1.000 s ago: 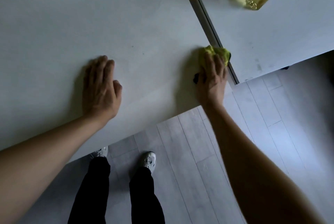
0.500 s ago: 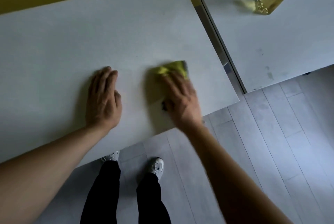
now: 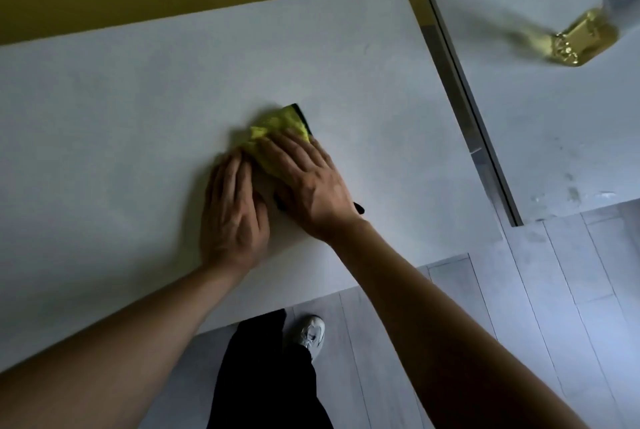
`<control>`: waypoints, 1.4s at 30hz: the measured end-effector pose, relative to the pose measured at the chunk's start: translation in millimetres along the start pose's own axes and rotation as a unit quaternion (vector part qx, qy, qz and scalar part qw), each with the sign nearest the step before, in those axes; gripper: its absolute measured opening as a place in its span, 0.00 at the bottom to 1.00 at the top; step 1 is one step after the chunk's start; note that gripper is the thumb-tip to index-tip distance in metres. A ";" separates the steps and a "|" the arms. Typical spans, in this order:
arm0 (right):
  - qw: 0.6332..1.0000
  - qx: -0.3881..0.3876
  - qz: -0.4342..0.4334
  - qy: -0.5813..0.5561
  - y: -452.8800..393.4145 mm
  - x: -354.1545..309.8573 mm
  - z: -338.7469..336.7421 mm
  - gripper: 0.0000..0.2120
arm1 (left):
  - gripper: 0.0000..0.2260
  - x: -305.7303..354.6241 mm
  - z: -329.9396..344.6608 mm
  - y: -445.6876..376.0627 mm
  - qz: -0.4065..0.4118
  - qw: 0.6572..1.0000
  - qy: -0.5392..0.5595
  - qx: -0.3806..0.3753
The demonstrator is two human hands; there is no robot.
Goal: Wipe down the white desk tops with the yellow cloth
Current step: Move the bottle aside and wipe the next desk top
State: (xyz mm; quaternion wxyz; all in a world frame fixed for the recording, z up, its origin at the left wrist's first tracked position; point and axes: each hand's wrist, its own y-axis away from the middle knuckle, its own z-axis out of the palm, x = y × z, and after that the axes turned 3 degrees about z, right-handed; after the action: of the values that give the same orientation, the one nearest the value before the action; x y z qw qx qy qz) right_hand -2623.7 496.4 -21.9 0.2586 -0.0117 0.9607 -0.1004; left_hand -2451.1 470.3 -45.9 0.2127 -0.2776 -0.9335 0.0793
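white desk top point(image 3: 121, 110) bears the yellow cloth point(image 3: 277, 130).

Two white desk tops point(image 3: 138, 99) point(image 3: 540, 110), one yellow cloth point(image 3: 277, 127), two hands point(image 3: 232, 214) point(image 3: 311, 179), one bottle point(image 3: 588, 33).

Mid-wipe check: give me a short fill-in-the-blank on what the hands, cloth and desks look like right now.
1. The right hand presses flat on the ____ cloth.
2. The left hand rests on the near desk just ____ of the right hand.
3. The spray bottle stands on the ____ desk.

Missing words: yellow; left; far right
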 end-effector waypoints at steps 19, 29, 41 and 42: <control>0.982 0.102 0.158 0.020 -34.2 61.9 -22.6 0.34 | 0.26 5.8 -6.7 -5.7 -0.002 0.999 -0.024 -0.043; 0.996 0.053 0.070 -0.003 -78.9 111.1 -40.5 0.31 | 0.27 5.4 -13.6 -9.9 -0.007 0.997 -0.043 -0.065; 0.991 0.078 0.107 0.023 -137.1 118.7 -35.1 0.32 | 0.25 0.5 2.5 -97.7 -0.002 0.999 -0.010 -0.053; 0.999 0.036 0.033 0.023 -143.8 111.3 -28.2 0.31 | 0.26 -0.3 6.3 -107.4 0.001 0.999 -0.006 -0.052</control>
State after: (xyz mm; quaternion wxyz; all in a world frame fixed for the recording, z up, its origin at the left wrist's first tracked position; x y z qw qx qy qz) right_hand -2738.3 352.5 -24.5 0.2399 0.0314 0.9620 -0.1269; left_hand -2505.8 380.5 -23.1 0.1922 -0.2889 -0.9373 0.0329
